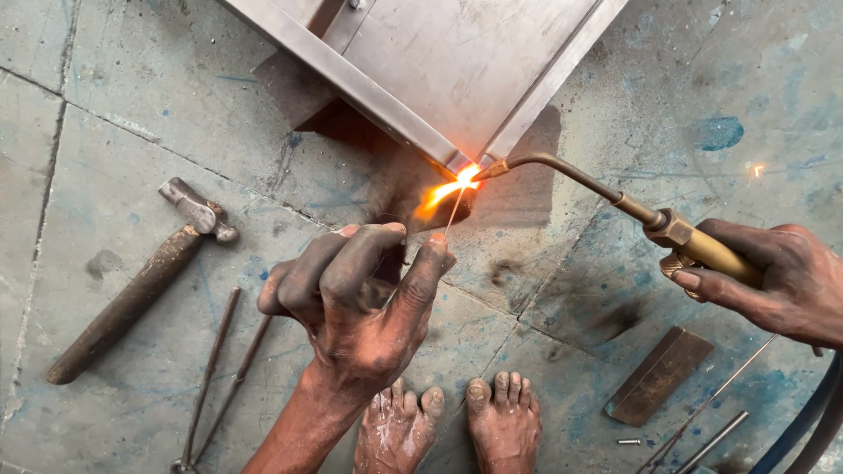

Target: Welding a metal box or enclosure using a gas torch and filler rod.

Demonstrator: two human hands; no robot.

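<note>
Two bare hands at a steel frame's point(457, 66) corner on the concrete floor point(132, 140), right hand point(777, 276) clenched round a brass torch point(650, 219), flame on the joint, left hand point(360, 294) pinching a thin filler rod point(454, 211), hammer point(132, 285) and tongs point(219, 377) near the floor's left edge.

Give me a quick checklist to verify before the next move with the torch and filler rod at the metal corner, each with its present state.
1. Brass-handled gas torch gripped in right hand: ok.
2. Thin filler rod pinched by left hand, tip at the flame: ok.
3. Orange flame on the corner of the grey sheet-metal frame: ok.
4. Bare feet close below the flame, uncovered: not ok.
5. Blue hose free of kinks: cannot tell.
6. Wooden-handled hammer lying apart from the flame: ok.
</note>
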